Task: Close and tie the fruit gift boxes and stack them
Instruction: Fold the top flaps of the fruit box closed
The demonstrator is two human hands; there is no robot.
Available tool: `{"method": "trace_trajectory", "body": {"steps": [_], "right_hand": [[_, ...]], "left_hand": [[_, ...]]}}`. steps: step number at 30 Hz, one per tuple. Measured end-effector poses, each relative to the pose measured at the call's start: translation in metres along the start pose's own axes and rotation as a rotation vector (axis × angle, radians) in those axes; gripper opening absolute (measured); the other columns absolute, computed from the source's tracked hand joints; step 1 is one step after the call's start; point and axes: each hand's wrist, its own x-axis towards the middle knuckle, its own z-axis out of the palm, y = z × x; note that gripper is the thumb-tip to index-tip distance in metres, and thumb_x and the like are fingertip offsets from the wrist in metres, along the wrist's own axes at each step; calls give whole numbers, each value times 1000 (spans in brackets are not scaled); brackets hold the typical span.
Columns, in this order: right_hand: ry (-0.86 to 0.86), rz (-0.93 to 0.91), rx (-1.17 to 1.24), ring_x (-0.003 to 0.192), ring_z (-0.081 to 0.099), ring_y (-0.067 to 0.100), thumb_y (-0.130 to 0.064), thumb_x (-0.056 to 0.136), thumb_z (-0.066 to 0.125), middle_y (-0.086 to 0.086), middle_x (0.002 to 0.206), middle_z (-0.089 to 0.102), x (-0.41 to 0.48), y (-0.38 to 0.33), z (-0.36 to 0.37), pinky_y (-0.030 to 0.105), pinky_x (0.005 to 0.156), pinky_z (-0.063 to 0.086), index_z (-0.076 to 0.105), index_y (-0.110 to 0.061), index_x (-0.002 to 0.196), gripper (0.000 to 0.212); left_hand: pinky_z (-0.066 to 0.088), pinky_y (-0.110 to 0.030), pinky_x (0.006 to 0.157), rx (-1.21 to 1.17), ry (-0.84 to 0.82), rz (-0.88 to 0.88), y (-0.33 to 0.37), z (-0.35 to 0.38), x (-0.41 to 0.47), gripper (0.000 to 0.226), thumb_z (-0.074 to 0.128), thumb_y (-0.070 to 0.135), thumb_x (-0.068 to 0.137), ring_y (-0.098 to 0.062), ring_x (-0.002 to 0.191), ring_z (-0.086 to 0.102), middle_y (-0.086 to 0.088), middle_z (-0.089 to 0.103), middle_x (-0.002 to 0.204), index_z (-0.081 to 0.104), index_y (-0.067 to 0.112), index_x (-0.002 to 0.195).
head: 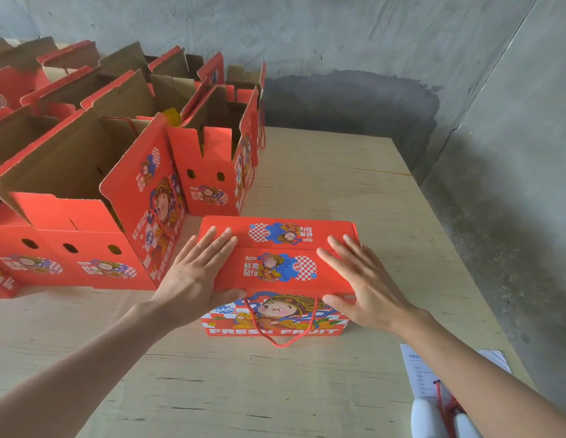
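A red fruit gift box (pixel 277 267) with cartoon prints stands on the plywood table (pixel 322 374), its two top flaps folded down flat. My left hand (pixel 193 276) presses flat on the left end of the lid, thumb on the front edge. My right hand (pixel 360 279) lies flat on the right end, thumb at the front corner. A red rope handle (pixel 281 330) hangs loose down the box's front face.
Several open red gift boxes (pixel 95 197) with raised flaps fill the table's left and back; yellow fruit netting (pixel 172 116) shows in one. A printed sheet (pixel 424 371) and a red cord (pixel 443 406) lie at the near right. Grey concrete walls (pixel 402 58) close in behind and right.
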Motion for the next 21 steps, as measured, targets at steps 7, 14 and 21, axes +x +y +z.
{"method": "trace_trajectory", "body": {"steps": [7, 14, 21], "right_hand": [[-104, 47, 23, 147, -7, 9, -67, 87, 42, -16, 158, 0, 6, 1, -6, 41, 117, -2, 23, -35, 149, 72], [-64, 197, 56, 148, -7, 18, -58, 93, 44, -3, 161, 2, 68, 3, -24, 46, 116, -3, 22, -37, 150, 65], [-174, 389, -115, 135, 29, 28, -73, 87, 29, 7, 145, 37, 72, 3, -14, 47, 110, 22, 24, -39, 146, 69]], "left_hand": [[-5, -43, 118, 73, -153, -21, -13, 5, 6, 95, -9, 94, 58, -13, 141, -26, 18, -24, 150, -14, 45, 139], [2, -58, 114, -45, 317, -145, 28, 17, -17, 83, 32, 67, 85, -34, 146, 5, -16, 13, 156, 23, 15, 149], [8, -41, 117, -666, 408, -391, 140, 56, -40, 70, 35, 51, 96, -11, 141, -20, -2, -23, 153, 1, 20, 148]]}}
